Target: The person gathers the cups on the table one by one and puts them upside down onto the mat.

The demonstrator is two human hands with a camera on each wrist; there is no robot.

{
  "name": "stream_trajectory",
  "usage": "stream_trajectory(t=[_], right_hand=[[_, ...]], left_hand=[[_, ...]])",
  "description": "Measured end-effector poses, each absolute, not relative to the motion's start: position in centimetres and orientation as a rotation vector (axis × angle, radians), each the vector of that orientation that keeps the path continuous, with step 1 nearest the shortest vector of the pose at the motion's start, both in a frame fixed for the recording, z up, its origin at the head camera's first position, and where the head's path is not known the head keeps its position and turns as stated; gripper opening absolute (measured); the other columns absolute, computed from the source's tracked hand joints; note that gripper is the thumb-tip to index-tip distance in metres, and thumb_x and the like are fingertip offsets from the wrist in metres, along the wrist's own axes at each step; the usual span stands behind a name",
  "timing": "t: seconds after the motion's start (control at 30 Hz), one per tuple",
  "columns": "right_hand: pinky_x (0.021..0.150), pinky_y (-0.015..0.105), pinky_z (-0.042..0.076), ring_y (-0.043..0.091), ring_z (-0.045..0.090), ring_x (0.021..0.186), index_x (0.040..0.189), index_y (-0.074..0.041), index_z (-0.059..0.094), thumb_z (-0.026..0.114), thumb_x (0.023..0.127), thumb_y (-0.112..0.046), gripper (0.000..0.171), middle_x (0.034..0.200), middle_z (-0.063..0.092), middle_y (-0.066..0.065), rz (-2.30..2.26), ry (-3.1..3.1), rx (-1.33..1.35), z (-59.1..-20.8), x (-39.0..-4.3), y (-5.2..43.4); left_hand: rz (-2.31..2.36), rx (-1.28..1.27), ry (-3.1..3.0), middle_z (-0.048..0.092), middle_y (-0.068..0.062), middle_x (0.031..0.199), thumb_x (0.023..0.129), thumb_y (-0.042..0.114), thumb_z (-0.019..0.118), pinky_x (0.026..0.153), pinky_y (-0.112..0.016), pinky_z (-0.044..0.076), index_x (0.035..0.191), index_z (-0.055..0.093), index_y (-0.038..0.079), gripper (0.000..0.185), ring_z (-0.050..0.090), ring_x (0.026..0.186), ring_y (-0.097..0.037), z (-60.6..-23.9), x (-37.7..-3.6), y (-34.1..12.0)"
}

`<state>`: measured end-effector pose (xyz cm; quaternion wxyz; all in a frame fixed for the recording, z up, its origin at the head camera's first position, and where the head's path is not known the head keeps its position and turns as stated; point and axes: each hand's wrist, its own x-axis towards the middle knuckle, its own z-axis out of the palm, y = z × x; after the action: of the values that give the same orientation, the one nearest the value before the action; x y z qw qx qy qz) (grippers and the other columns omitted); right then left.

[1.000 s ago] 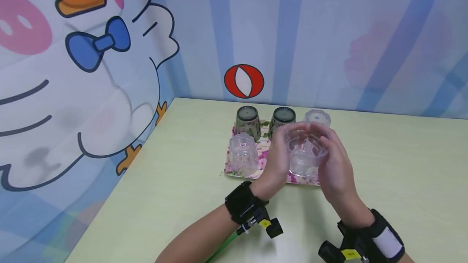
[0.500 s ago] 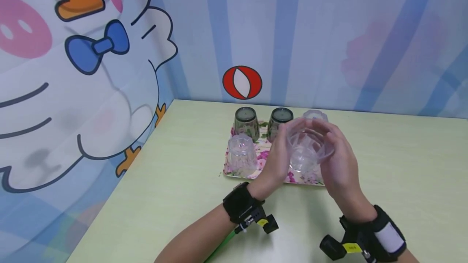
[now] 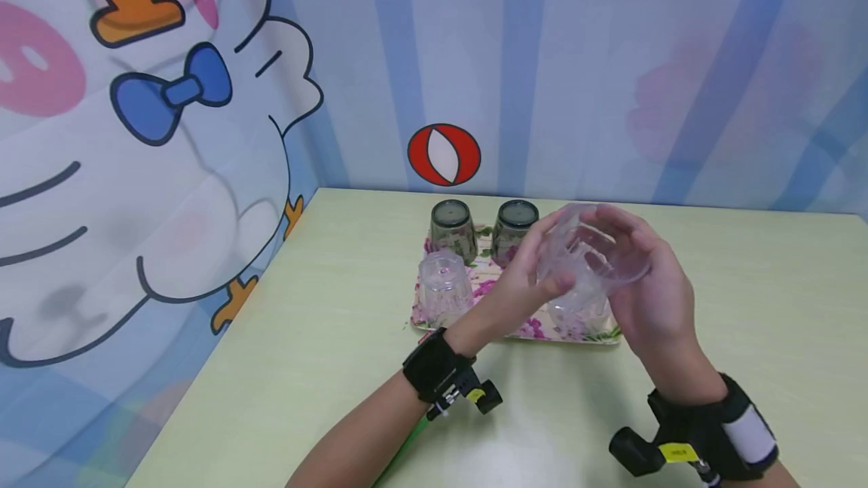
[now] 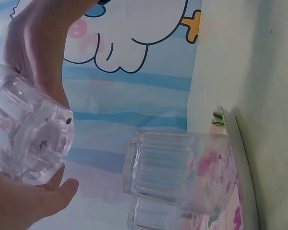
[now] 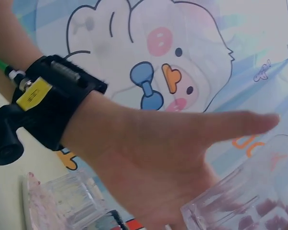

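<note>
Both hands clamped on clear faceted cup point(image 3: 588, 258): left hand point(image 3: 527, 277) and right hand point(image 3: 661, 300) cup its sides, cup tilted, lifted above near right of floral tray point(image 3: 613, 337) on tabletop point(image 3: 339, 337). Step judged: turning cup over in air. Next move calls for steady two-hand rotation, clearing inverted cup point(image 3: 444, 288) at left and two dark cups point(image 3: 453, 228) at far edge.

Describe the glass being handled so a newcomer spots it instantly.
Start at the floral tray on the green table by the striped wall. Above its right end, both hands hold a clear ribbed glass. It alone is lifted and tilted; the others stand upside down on the tray.

floral tray point(image 3: 475, 326) | two dark glasses point(image 3: 452, 230) upturned | clear glass point(image 3: 444, 288) upturned
</note>
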<state>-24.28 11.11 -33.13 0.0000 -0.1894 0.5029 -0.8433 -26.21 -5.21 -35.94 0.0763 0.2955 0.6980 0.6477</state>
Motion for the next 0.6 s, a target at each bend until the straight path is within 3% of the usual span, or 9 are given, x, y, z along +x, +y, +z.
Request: stream_trajectory(t=[0.13,0.27,0.43,0.6], right_hand=[[0.103,0.031,0.039,0.016,0.055,0.119,0.128,-0.009,0.051,0.020,0.106,-0.024,0.041,0.122,0.063,-0.002,-2.683,1.438,-0.632,-32.8,-24.5,11.9],[0.103,0.030,0.043,0.017,0.055,0.119,0.128,-0.007,0.052,0.022,0.106,-0.023,0.041,0.123,0.063,0.000,-2.696,1.380,-0.683,-32.7,-24.6,12.2],[0.103,0.030,0.042,0.016,0.056,0.120,0.130,-0.007,0.050,0.022,0.106,-0.022,0.040,0.125,0.064,0.000,-2.668,1.392,-0.724,-32.6,-24.7,12.4],[0.105,0.027,0.038,0.013,0.052,0.127,0.141,-0.009,0.039,0.023,0.105,-0.020,0.040,0.133,0.059,-0.002,-2.600,1.585,-0.787,-32.1,-24.6,13.0]], left_hand=[[1.831,0.850,2.137,0.023,0.006,0.156,0.074,0.055,0.076,0.104,-0.029,0.044,0.147,0.008,0.048,0.100,0.036,0.138,-0.014,-36.2,-26.2,-5.2],[1.783,0.815,2.196,0.032,0.009,0.150,0.080,0.021,0.076,0.103,-0.030,0.045,0.146,0.013,0.049,0.095,0.042,0.132,-0.009,-36.6,-26.2,-4.9],[1.803,0.782,2.246,0.042,0.007,0.145,0.083,0.020,0.074,0.102,-0.028,0.046,0.145,0.023,0.044,0.084,0.048,0.126,-0.006,-36.7,-26.2,-4.6],[1.828,0.766,2.255,0.047,0.004,0.140,0.082,0.017,0.075,0.097,-0.022,0.048,0.145,0.028,0.040,0.082,0.052,0.120,-0.005,-36.6,-26.1,-4.4]])
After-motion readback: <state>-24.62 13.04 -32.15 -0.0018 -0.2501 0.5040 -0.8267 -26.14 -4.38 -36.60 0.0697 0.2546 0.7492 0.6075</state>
